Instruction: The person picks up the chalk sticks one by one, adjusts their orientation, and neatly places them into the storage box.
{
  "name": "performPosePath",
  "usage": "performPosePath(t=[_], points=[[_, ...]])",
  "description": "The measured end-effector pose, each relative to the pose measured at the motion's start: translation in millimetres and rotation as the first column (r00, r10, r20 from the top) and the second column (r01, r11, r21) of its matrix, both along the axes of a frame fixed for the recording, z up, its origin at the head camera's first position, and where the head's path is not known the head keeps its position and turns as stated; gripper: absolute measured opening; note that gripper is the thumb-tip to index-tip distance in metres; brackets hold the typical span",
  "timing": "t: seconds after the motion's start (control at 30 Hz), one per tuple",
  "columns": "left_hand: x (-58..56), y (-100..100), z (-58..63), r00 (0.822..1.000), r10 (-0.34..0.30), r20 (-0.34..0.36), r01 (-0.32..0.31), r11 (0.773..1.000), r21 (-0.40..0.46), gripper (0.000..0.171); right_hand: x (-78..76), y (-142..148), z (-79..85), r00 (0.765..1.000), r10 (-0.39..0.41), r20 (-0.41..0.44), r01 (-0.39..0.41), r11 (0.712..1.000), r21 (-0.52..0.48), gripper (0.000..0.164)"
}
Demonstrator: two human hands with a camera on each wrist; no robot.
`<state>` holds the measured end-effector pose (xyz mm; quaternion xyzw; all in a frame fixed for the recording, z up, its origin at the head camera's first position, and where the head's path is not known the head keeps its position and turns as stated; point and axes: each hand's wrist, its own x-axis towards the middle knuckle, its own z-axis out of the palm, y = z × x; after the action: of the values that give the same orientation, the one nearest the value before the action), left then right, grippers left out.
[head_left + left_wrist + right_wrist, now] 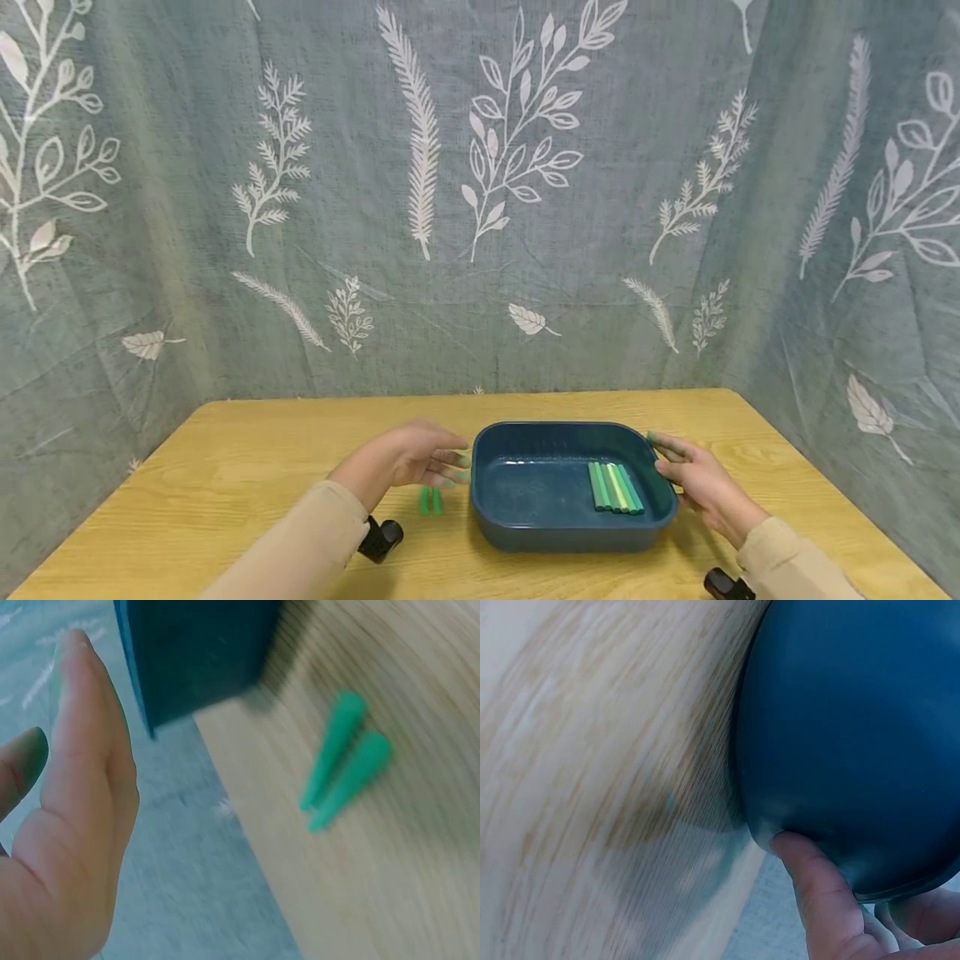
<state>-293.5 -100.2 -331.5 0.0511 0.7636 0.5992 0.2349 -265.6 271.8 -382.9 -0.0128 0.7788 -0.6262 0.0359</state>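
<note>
A dark blue rectangular basin with rounded corners sits on the table. In its right part several green chalk-like sticks lie side by side, with a yellowish one among them. My right hand holds the basin's right rim; in the right wrist view one finger presses the outer wall. At the left rim my left hand hovers with fingers extended and nothing in it. Two more green sticks lie together on the table below the left hand. Fingertips of both hands show green smudges.
The wooden table extends to both sides of the basin. A grey-blue curtain with white leaf prints hangs behind it and along both sides. Black wrist cameras sit under the sleeves.
</note>
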Motion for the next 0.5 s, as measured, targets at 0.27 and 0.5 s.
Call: performPosePath(t=[0.27, 0.5], points=[[-0.9, -29.8, -20.3, 0.999, 0.039, -0.011, -0.040, 0.999, -0.031, 0.047, 4.9, 3.2, -5.6, 0.999, -0.008, 0.031, 0.009, 0.999, -0.031, 0.055], [-8.2, -46.1, -25.9, 0.995, 0.094, 0.035, -0.093, 0.995, -0.033, 0.049, 0.0, 1.7, 0.9, 1.000, -0.008, 0.001, 0.008, 1.000, 0.002, 0.054]])
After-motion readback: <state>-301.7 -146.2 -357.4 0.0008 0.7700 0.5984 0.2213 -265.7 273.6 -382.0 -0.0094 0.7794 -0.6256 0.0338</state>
